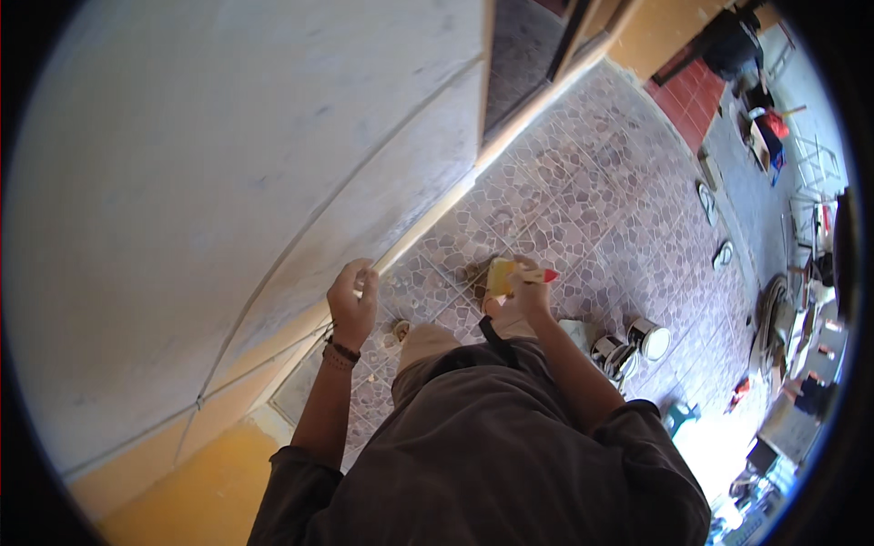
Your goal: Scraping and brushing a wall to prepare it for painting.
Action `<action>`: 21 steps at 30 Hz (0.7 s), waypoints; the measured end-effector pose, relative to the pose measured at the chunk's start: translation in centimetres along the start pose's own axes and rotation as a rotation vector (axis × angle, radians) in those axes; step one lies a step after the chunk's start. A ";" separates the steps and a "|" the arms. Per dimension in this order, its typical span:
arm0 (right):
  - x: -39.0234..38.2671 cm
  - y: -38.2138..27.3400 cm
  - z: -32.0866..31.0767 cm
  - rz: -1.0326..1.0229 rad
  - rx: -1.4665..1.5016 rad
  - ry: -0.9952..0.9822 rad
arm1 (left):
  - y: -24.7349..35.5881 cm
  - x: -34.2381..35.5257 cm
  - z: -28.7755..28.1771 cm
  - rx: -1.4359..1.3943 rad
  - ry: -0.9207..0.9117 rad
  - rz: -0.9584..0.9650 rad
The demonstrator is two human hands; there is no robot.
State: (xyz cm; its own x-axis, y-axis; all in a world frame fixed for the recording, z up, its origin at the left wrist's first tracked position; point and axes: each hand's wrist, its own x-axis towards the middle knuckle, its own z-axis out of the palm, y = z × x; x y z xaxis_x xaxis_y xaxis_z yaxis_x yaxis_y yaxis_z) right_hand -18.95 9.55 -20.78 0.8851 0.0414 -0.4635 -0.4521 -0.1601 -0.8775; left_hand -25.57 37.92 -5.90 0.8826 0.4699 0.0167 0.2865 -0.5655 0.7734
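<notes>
My right hand point(530, 293) grips a paintbrush with a red-tipped handle point(550, 276). Its broad yellow end point(500, 276) points left, over the floor in front of my legs. Beside the pale wall point(300, 164), my left hand point(353, 300) is raised with its fingers loosely curved and a gap at the thumb. Nothing shows in it, and I cannot tell whether it touches the wall. Dark bracelets circle the left wrist.
Open cans point(649, 338) stand on the patterned tile floor point(583, 200) to my right. Sandals point(722, 255) lie farther right. A doorway point(523, 64) opens beyond the wall. Another person point(728, 45) is at the far right, with clutter point(774, 318) along the right side.
</notes>
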 end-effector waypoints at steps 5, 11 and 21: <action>1.6 -7.8 -2.2 -0.060 -0.073 -0.270 | 4.7 4.2 7.6 -0.037 -0.130 -0.015; 6.7 -18.2 -1.9 -0.256 -0.073 -0.468 | 10.0 8.6 11.7 -0.037 -0.358 0.246; 10.8 -28.7 -6.1 -0.238 -0.129 -0.374 | 15.4 17.0 14.0 -0.449 -0.897 -0.141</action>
State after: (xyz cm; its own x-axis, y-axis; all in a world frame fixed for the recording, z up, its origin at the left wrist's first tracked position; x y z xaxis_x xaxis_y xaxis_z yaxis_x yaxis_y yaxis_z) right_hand 4.23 8.56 0.17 0.8512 0.4414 -0.2841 -0.2024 -0.2233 -0.9535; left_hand -0.93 27.67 -2.55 0.8589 -0.2746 -0.4324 0.4060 -0.1498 0.9015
